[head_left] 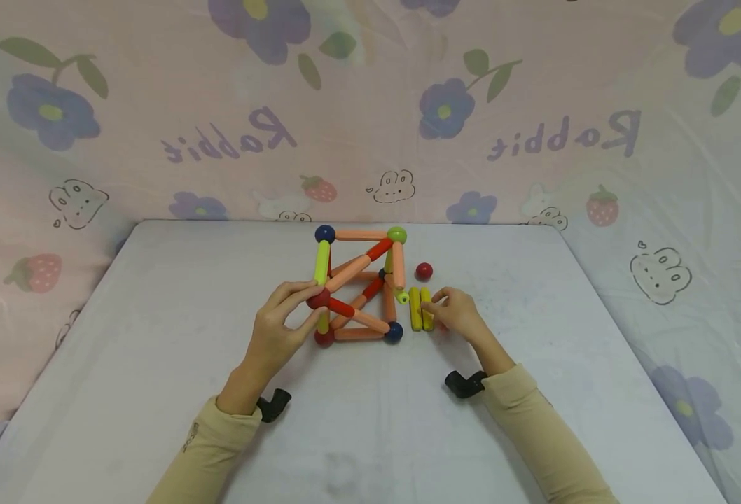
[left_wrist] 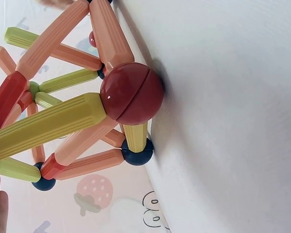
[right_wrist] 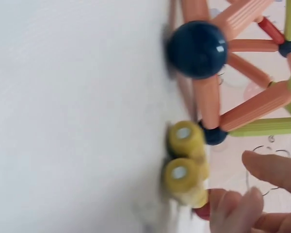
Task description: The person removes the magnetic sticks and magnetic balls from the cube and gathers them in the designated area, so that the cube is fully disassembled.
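A frame of magnetic rods and balls stands on the table. In the head view, my left hand (head_left: 282,322) pinches the red ball (head_left: 319,297) at its upper front-left corner between thumb and fingers. From the green ball (head_left: 397,235), an orange rod (head_left: 398,266) reaches forward, its front end beside a light-green rod end (head_left: 403,298); no ball shows there. Two yellow magnetic rods (right_wrist: 183,136) lie side by side right of the frame. My right hand (head_left: 459,313) is at the right-hand one, fingertips against it, thumb and fingers apart in the right wrist view.
A loose red ball (head_left: 424,271) lies behind the yellow rods. Black devices (head_left: 465,383) are worn at both wrists. The white table (head_left: 370,434) meets a printed cloth backdrop (head_left: 358,140) at its back and sides.
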{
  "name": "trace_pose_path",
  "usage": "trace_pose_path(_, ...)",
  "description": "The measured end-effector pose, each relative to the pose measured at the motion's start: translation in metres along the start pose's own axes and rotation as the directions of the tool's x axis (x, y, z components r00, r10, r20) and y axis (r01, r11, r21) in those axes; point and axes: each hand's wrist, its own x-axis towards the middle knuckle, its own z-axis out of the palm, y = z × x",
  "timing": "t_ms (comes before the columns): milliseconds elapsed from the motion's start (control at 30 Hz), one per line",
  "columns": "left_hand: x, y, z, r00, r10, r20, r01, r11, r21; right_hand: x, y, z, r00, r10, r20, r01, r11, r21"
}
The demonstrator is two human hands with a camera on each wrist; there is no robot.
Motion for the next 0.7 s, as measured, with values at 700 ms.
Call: trace_pose_path(700,0.000,0.002,-0.001,1.000,-0.009,-0.003,0.009,1.000,-0.001,-0.005,-0.072,0.000,0.976,-0.147,-0.160,0.212,0.802,0.558)
